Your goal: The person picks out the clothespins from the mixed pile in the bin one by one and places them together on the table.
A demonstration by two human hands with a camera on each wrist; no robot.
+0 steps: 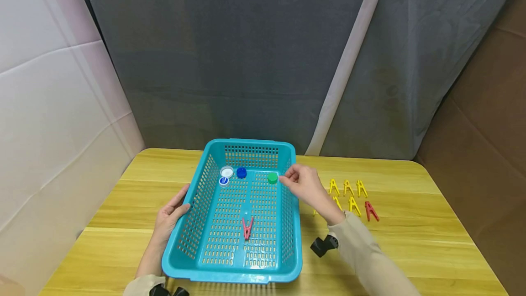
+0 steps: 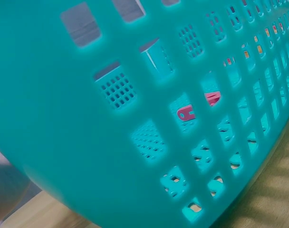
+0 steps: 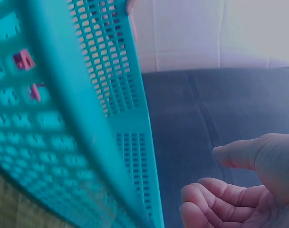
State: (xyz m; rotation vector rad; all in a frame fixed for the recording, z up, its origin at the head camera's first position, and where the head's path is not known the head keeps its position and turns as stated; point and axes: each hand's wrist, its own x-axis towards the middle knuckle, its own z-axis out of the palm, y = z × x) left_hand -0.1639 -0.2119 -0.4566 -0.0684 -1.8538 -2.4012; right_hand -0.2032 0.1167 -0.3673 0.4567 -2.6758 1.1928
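A turquoise plastic basket (image 1: pixel 230 276) with slotted walls stands on the table. My left hand (image 1: pixel 169 218) grips its left rim, with the thumb at the edge. Over the right rim hovers my right hand (image 1: pixel 304 184), its loosely bent fingers holding nothing; in the right wrist view a gap shows between thumb and fingers. Just left of those fingertips, inside the basket, is a green bottle cap (image 1: pixel 272 177). A dark blue cap (image 1: pixel 241 173), a white cap (image 1: pixel 226 172) and a blue-and-white cap (image 1: pixel 223 182) lie toward the back left. Nearer the front lies a red clothespin (image 1: pixel 247 229).
Right of the basket, several yellow clothespins (image 1: pixel 347 188) lie in rows on the wooden table (image 1: pixel 411 241), partly hidden by the right forearm. Another red clothespin (image 1: pixel 371 211) ends the front row. A grey curtain (image 1: pixel 246 58) hangs behind the table.
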